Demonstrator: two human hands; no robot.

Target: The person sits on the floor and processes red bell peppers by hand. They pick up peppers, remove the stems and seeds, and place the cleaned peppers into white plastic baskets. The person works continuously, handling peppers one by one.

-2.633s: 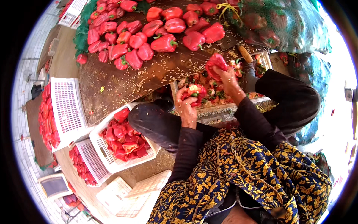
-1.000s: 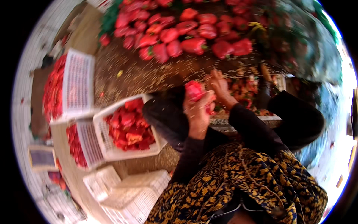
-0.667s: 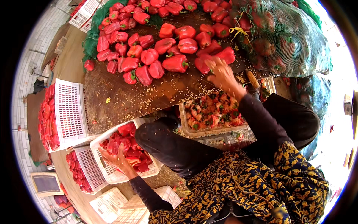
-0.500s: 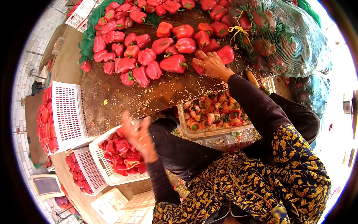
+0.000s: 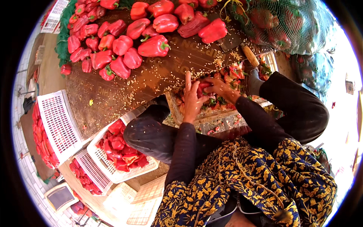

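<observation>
Over the scrap crate (image 5: 173, 108), my right hand (image 5: 224, 88) is closed on a red bell pepper (image 5: 203, 87). Beside its left side is my left hand (image 5: 193, 100), fingers stretched up and apart; whether its thumb touches the pepper is hard to see. Cores, green stems and seeds fill the crate below. Whole red bell peppers (image 5: 153, 47) lie spread over the brown board (image 5: 151, 72), which is strewn with pale seeds. A wooden-handled blade (image 5: 249, 55) rests at the board's right edge.
At the left, a white basket (image 5: 107, 160) holds opened red pepper pieces (image 5: 121, 149). More white baskets (image 5: 60, 123) of red pieces stand beyond it. Green net sacks (image 5: 291, 26) of peppers are piled at the far right. My knees flank the scrap crate.
My right hand has brought a pepper from the board's pile down over the scrap crate. My left hand has moved right, from near the white basket to beside that pepper. The view has shifted.
</observation>
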